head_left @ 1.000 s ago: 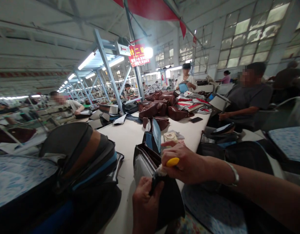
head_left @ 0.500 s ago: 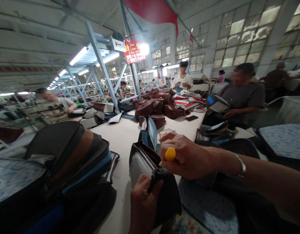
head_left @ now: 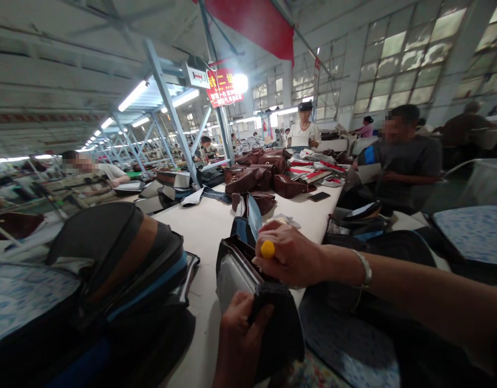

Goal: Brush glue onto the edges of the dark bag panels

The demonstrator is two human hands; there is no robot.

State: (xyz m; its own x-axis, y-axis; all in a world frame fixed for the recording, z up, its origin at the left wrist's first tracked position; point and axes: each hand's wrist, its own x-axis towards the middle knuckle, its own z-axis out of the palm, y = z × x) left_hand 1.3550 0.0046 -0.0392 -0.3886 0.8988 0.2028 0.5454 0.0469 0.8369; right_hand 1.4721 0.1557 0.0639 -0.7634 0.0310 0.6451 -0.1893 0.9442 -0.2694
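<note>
The right hand (head_left: 296,256), closed around a yellow-handled tool (head_left: 267,249), now hovers higher than before above the black piece (head_left: 278,323), which the left hand (head_left: 240,334) clamps at the bench (head_left: 208,226) edge.

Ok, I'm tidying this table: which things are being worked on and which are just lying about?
In hand: black bag, gripped by the left hand; yellow-handled tool, in the right hand.
Lying about: backpack, brown bags, phone.

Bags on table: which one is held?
The black bag at the near edge, in the left hand, right hand holding a yellow-handled tool above it; brown bags lie unheld farther back.
</note>
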